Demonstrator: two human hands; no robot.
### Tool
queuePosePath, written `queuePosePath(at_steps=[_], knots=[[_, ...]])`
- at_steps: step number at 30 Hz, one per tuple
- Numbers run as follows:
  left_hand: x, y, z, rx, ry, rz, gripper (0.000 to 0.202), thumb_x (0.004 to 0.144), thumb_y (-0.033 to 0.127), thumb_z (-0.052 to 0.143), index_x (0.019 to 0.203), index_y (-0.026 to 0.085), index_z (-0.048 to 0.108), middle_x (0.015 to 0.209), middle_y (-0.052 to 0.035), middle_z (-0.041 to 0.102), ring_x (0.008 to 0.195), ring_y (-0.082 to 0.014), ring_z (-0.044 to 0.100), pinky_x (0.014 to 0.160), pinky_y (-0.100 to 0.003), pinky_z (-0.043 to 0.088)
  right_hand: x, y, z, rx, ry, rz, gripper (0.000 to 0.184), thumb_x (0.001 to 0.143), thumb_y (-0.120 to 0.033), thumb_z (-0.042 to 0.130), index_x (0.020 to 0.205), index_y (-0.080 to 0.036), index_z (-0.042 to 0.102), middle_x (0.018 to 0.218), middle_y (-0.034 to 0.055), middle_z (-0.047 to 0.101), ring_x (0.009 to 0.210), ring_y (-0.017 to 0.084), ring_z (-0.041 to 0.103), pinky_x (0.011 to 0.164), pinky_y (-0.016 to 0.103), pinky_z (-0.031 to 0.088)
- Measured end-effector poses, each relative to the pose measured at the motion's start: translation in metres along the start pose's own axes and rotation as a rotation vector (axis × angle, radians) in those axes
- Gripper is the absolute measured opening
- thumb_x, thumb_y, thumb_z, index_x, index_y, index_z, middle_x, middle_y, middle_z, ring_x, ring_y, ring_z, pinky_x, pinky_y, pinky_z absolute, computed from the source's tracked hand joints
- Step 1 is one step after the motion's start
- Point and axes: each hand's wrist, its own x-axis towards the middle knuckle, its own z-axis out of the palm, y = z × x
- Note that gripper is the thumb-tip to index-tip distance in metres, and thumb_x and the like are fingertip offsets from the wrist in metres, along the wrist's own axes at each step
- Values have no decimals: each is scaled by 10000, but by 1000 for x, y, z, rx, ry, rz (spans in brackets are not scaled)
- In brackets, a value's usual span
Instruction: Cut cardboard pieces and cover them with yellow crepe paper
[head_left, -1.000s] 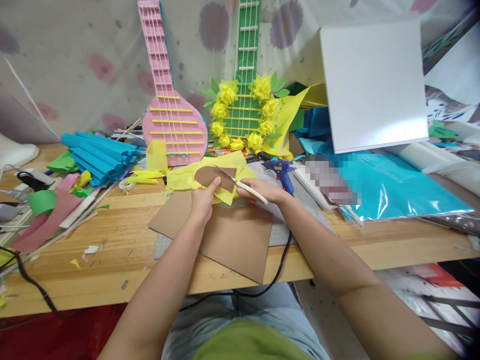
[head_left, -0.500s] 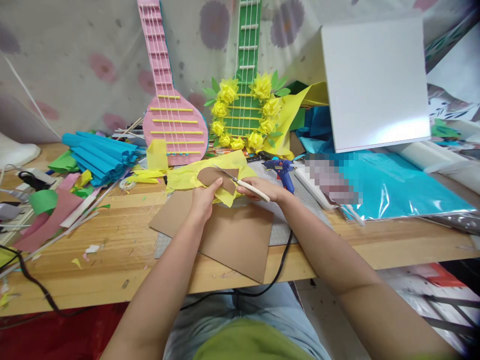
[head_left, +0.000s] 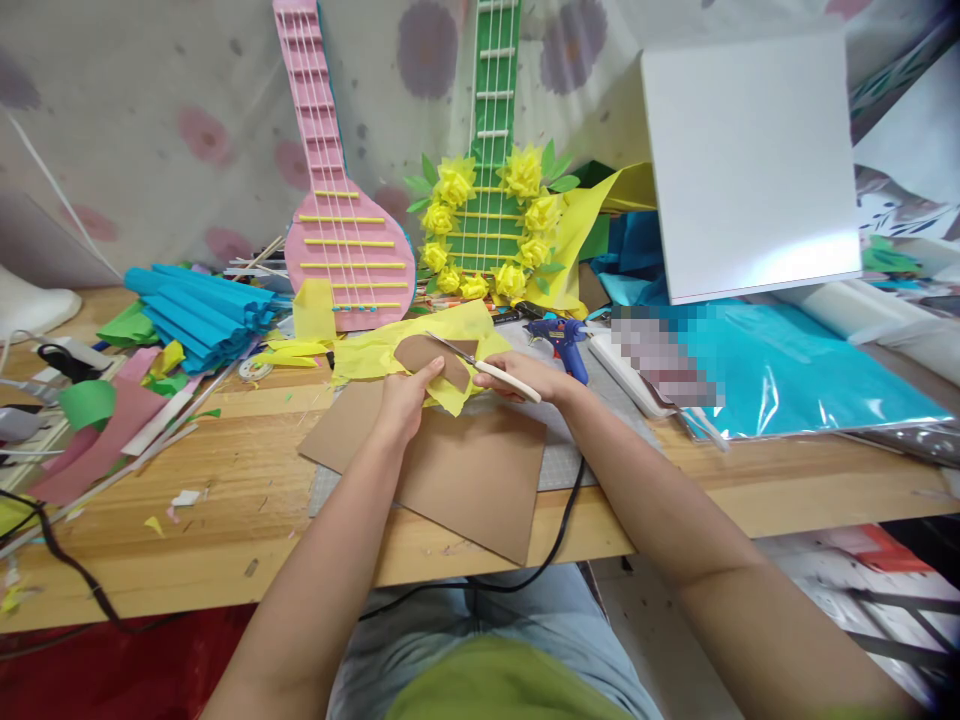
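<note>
My left hand (head_left: 409,395) pinches a small rounded brown cardboard piece (head_left: 425,354) together with crinkled yellow crepe paper (head_left: 367,355) behind it. In my right hand (head_left: 525,375) is a pair of white-handled scissors (head_left: 517,384), its blades pointing left across the cardboard piece. Whether the blades are parted I cannot make out. Below my hands a larger brown cardboard sheet (head_left: 480,480) lies partly over a grey cutting mat (head_left: 559,455).
Behind stand a pink paper guitar (head_left: 352,225) and a green one (head_left: 487,215) with yellow paper flowers. A blue glue gun (head_left: 566,345) lies right of my hands. Blue folded paper (head_left: 199,315) is at left, a white board (head_left: 754,170) at right. A black cable (head_left: 559,540) hangs over the edge.
Almost nothing differs. My right hand and the scissors have shifted very slightly; both hands keep their hold.
</note>
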Motion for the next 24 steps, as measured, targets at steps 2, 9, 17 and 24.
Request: queuePosePath(at_steps=[2,9,17,24], knots=[[0,1,-1,15,-1,0,404,429,253,823,772,122,655,830,-78,701,808,-232,657,743,-353,519,0,0,-1,5,3,2,508,636,-639,585,625,-196,335,431,-95,296,378,43,286,400,209,201],[2,1,-6,63,-51,-16,342,481,248,808,763,134,651,841,-58,702,753,-202,648,696,-340,526,3,8,-4,-12,-4,-18,468,671,-587,591,626,-190,348,411,-91,319,373,36,284,396,200,205],[-2,3,-3,52,-48,-23,405,427,268,823,763,126,648,820,-77,703,764,-227,656,682,-334,524,4,11,-3,-65,14,-27,499,663,-663,536,651,-189,378,455,-75,369,397,55,324,413,208,241],[-6,-5,4,29,-104,-12,428,447,280,817,820,132,666,850,-81,703,774,-216,657,757,-350,502,6,11,1,-213,-3,-101,577,731,-739,342,565,-186,348,487,-27,397,451,74,339,446,232,249]])
